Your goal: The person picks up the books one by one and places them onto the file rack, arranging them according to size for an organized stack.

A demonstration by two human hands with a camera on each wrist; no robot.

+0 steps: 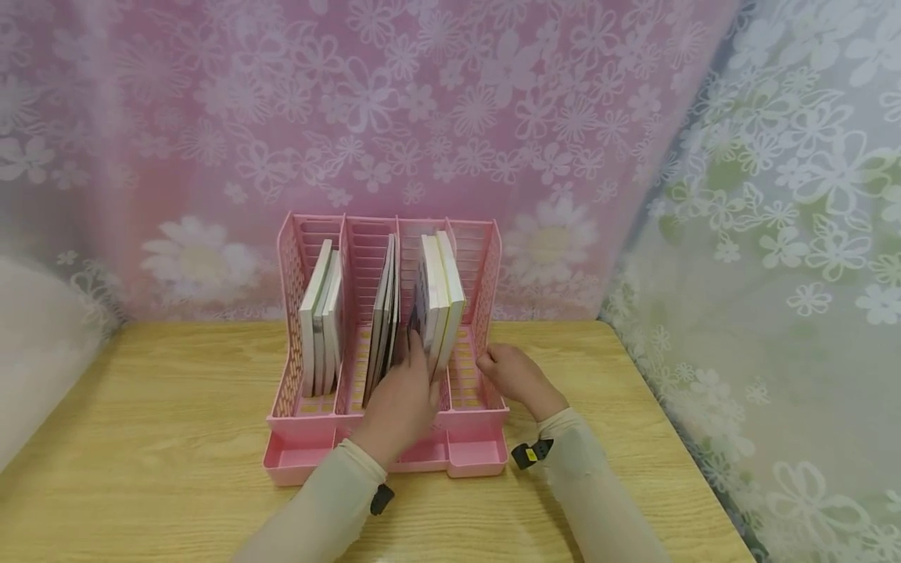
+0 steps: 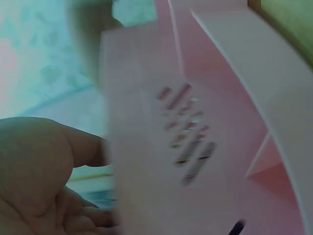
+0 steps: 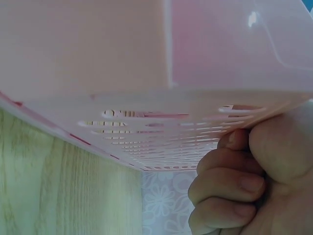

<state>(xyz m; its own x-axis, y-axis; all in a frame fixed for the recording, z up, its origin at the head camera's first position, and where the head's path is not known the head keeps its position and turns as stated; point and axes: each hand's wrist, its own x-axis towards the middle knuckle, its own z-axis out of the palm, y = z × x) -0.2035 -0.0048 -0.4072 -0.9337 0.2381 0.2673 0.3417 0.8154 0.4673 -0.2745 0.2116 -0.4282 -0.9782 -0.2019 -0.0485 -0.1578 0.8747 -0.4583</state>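
Observation:
A pink plastic book rack (image 1: pixel 387 422) with upright dividers and front trays stands on the table. My left hand (image 1: pixel 397 403) reaches over the front and holds several books (image 1: pixel 443 305) in the third compartment, at their lower part. One has a yellow stripe, another a dark blue cover. In the left wrist view, the thumb (image 2: pixel 85 147) and curled fingers close on the books behind the pink wall. My right hand (image 1: pixel 517 379) grips the front edge of the rack's right side wall. Its fingers (image 3: pixel 225 181) are curled against the slotted wall in the right wrist view.
Thick white books (image 1: pixel 320 328) lean in the leftmost compartment. Thin books (image 1: pixel 382 313) stand tilted in the second one, close left of my left hand. The wooden table (image 1: pixel 176 407) extends around the rack, with flowered curtains (image 1: pixel 422 102) behind and at the side.

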